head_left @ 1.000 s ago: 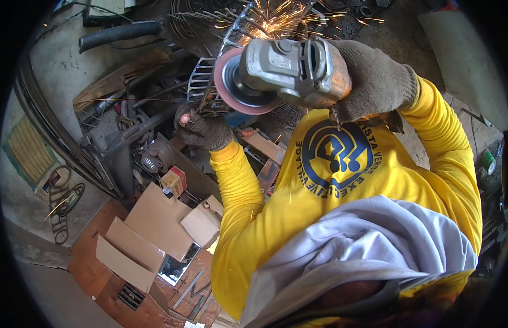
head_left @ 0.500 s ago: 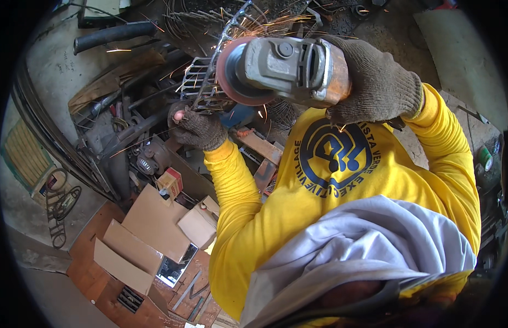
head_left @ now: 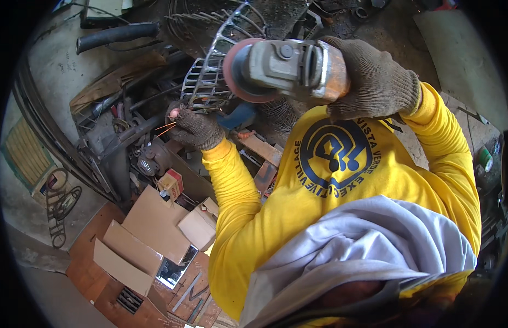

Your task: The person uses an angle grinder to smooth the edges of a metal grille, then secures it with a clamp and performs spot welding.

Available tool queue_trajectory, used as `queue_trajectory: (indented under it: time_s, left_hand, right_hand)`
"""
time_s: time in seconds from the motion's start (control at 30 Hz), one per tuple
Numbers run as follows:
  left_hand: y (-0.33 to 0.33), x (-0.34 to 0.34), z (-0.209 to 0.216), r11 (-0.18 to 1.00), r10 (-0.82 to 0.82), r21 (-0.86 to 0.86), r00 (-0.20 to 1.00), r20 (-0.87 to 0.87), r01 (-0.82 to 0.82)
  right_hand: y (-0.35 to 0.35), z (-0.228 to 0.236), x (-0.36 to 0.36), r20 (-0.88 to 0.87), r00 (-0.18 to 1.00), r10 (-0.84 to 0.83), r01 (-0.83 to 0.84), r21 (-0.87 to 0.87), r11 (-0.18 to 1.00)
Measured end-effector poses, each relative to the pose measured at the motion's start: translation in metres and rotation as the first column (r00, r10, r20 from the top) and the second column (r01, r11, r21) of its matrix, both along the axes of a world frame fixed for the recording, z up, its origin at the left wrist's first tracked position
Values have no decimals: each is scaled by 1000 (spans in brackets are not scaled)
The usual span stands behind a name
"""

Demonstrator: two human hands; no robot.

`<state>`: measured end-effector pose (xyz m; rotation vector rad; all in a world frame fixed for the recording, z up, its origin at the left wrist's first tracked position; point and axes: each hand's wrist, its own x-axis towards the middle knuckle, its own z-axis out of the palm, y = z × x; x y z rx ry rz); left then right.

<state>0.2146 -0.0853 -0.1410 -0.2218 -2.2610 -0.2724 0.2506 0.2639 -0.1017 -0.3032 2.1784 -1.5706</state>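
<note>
An angle grinder (head_left: 289, 66) with a round reddish disc is held up by my right hand (head_left: 369, 79), which wears a brown knitted glove. Its disc stands close to a welded metal grille (head_left: 213, 54) of thin bars; whether they touch I cannot tell. My left hand (head_left: 194, 127), gloved alike with a bare thumb tip showing, is closed around the near end of the grille. A few orange sparks streak past the left glove. The fingers of my right hand are mostly hidden behind the grinder body.
Metal scraps and tools crowd the floor beyond and left of my hands, with a dark pipe (head_left: 117, 37) at the far left. Open cardboard boxes (head_left: 155, 224) stand at the near left. A blue object (head_left: 238, 116) and a wire bundle (head_left: 278, 117) lie below the grinder.
The heavy spray of sparks has died down to a few streaks. The grinder has shifted slightly right, away from the grille, and more of the grille's bars show.
</note>
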Motion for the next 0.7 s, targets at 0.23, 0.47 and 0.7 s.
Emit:
queue_trajectory:
  time_s: [0.23, 0.47, 0.7]
  left_hand:
    - [-20, -1, 0, 868, -204, -480, 973, -111, 128]
    - [-27, -3, -22, 734, -53, -658, 951, -305, -170]
    - [-54, 17, -57, 723, 114, -645, 963, -244, -249]
  right_hand:
    - [6, -13, 1, 115, 992, 59, -40, -159, 986]
    - [7, -22, -2, 202, 973, 113, -38, -344, 938]
    - [2, -28, -11, 224, 954, 199, -133, -281, 950]
